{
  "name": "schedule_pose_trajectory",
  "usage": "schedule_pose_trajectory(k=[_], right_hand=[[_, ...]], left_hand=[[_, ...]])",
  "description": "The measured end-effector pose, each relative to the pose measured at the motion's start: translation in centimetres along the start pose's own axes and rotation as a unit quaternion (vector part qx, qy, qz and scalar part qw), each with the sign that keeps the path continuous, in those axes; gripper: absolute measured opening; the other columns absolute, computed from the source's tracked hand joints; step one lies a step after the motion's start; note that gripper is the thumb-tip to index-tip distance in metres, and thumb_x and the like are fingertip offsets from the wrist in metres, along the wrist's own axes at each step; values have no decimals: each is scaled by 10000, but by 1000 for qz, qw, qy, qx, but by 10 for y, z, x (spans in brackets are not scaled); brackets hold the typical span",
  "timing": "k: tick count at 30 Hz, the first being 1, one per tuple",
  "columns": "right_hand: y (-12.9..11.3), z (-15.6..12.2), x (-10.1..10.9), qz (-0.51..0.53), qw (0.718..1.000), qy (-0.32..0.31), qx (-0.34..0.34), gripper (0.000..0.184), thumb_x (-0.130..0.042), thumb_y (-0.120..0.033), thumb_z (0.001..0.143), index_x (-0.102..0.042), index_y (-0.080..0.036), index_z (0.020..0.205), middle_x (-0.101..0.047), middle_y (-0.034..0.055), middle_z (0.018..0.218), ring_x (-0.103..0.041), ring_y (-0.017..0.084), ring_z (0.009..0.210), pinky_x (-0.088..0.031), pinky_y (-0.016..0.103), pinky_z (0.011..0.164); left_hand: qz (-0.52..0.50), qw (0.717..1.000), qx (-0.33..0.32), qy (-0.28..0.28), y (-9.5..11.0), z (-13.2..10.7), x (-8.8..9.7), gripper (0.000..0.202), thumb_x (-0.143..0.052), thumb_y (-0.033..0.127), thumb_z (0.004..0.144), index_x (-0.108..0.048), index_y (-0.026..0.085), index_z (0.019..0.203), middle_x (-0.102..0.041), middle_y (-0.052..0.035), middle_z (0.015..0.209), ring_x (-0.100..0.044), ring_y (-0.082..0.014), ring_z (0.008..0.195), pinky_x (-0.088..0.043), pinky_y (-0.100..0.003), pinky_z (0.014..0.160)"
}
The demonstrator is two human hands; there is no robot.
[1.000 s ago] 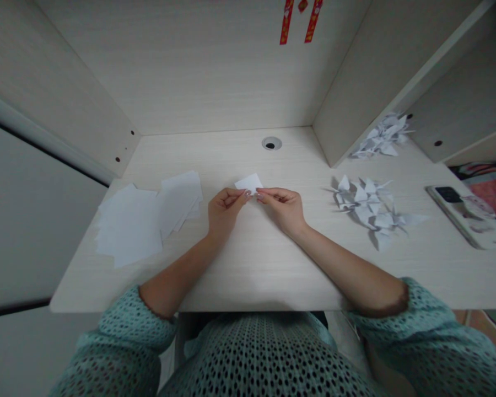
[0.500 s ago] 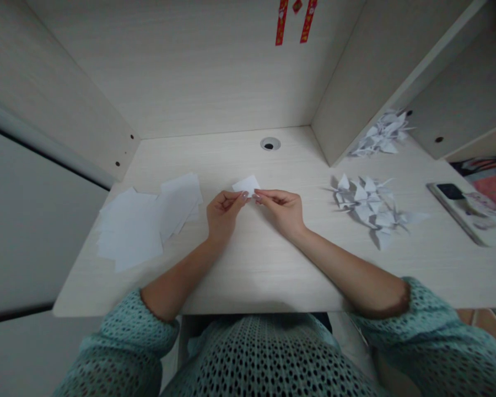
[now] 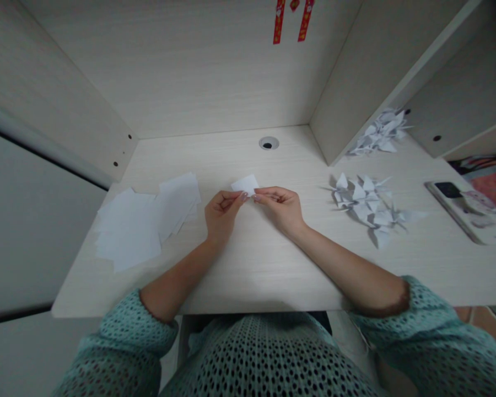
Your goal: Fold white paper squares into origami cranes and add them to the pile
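A small piece of white paper (image 3: 245,182) is pinched at its near edge by both hands, close to the middle of the desk. My left hand (image 3: 223,214) grips it between thumb and forefinger on the left. On the right, my right hand (image 3: 281,208) pinches the same edge, its fingertips close beside the left ones. The fingers cover the near part of the paper, so its folds there cannot be made out. Left of my left hand lie loose white sheets (image 3: 132,229) in overlapping piles. Folded white paper cranes (image 3: 366,201) lie in a cluster beyond my right hand.
More folded paper cranes (image 3: 382,132) are heaped by the upright partition (image 3: 339,94). A phone (image 3: 467,212) in a decorated case lies at the far right. Behind the hands, a round cable hole (image 3: 268,143) is set in the desk (image 3: 248,270).
The view has shifted very slightly. Both hands keep their pinch on the paper, with hardly any visible movement.
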State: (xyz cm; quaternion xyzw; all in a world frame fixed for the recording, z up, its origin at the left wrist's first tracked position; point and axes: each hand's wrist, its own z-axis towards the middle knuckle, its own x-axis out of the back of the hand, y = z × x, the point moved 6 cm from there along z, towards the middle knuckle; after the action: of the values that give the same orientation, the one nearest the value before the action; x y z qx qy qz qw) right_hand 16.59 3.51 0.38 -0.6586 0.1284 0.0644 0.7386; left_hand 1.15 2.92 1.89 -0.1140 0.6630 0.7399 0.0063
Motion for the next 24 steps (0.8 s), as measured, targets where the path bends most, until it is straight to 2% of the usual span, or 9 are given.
schedule_pose_trajectory(k=[9, 24], right_hand=[[6, 3, -1, -12, 1000, -18, -15, 225, -796, -332, 606, -751, -207, 787, -743, 18, 705, -669, 133, 629, -558, 291, 669], [9, 3, 0, 17, 999, -15, -43, 218, -801, -290, 597, -727, -202, 782, -731, -1, 687, -656, 116, 613, -534, 272, 673]], left_hand=[[-20, 999, 42, 3, -14, 5, 4, 230, -773, 342, 647, -654, 160, 721, -706, -6, 720, -666, -104, 666, -542, -238, 686], [-33, 999, 42, 2, -9, 4, 1, 268, -783, 332, 632, -583, 167, 704, -722, -13, 727, -689, -127, 663, -558, -283, 728]])
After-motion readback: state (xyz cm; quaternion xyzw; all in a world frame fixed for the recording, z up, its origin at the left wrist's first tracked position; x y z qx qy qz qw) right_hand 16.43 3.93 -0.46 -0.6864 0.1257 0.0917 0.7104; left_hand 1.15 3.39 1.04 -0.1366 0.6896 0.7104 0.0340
